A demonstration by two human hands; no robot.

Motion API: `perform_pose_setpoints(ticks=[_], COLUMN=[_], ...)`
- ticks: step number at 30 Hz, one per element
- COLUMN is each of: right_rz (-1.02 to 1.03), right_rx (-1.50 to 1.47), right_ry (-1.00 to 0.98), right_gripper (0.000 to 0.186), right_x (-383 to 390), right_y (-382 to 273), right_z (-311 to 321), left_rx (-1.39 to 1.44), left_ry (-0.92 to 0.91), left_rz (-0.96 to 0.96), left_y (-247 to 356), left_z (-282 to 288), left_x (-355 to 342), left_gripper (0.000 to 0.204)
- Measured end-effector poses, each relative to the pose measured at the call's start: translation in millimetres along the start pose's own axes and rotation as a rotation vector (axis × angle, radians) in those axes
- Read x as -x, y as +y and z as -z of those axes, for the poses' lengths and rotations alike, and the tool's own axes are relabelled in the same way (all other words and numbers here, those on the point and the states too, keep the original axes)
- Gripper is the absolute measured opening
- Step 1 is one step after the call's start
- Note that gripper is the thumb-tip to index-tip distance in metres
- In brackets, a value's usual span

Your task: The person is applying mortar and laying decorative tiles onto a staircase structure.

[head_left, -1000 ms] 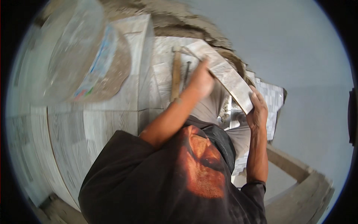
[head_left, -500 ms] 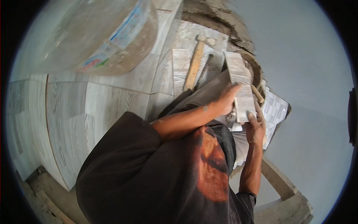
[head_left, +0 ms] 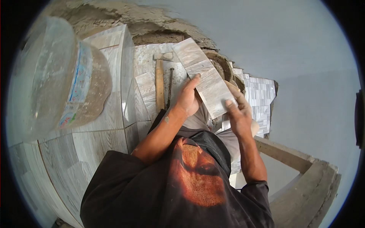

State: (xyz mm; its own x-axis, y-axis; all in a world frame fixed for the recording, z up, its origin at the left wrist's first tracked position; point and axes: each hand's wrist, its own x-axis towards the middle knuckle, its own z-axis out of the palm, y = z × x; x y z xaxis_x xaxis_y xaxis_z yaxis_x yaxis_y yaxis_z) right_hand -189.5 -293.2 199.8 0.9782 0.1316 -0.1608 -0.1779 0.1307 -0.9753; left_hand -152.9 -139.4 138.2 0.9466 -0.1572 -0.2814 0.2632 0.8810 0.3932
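My left hand [head_left: 189,95] and my right hand [head_left: 238,116] grip a grey wood-look tile strip [head_left: 205,81] over my lap, one at each long side, with thumbs on its face. The strip slants from upper left to lower right. Left of it, a hammer with a wooden handle [head_left: 159,89] lies on pale tiles beside a thin dark metal rod [head_left: 170,85]. A dusty round bucket [head_left: 221,62] sits just behind the strip, partly hidden by it.
A large translucent plastic container [head_left: 53,76] stands at left on grey plank tiles [head_left: 95,146]. A rough cement edge [head_left: 159,34] runs behind the tools. On the right are small grey patterned tiles [head_left: 260,102], a plain grey surface [head_left: 304,49] and a concrete ledge [head_left: 285,154].
Half a second ago the strip was nearly straight up and down; now it slants again. Both hands have shifted with it, and the whole view has swung, putting the hammer further left.
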Motion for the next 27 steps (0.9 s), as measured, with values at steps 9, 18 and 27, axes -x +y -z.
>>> perform_pose_setpoints(ticks=[9, 18, 27], right_rz=[0.138, 0.085, 0.081], right_rx=[-0.218, -0.222, -0.186], right_ry=[-0.130, -0.089, -0.105], right_gripper=[0.059, 0.060, 0.052], right_x=[-4.1, -3.4, -8.0], right_y=[-60.3, -53.0, -46.9], right_z=[-44.1, -47.9, -47.7], left_rx=[-0.128, -0.220, -0.156], left_ry=[-0.034, 0.108, 0.044], left_rz=[0.154, 0.058, 0.116], left_y=[54.9, 65.8, 65.3], left_z=[-40.6, -40.3, -35.4], left_x=[6.7, 12.5, 7.8], left_gripper=[0.038, 0.036, 0.034])
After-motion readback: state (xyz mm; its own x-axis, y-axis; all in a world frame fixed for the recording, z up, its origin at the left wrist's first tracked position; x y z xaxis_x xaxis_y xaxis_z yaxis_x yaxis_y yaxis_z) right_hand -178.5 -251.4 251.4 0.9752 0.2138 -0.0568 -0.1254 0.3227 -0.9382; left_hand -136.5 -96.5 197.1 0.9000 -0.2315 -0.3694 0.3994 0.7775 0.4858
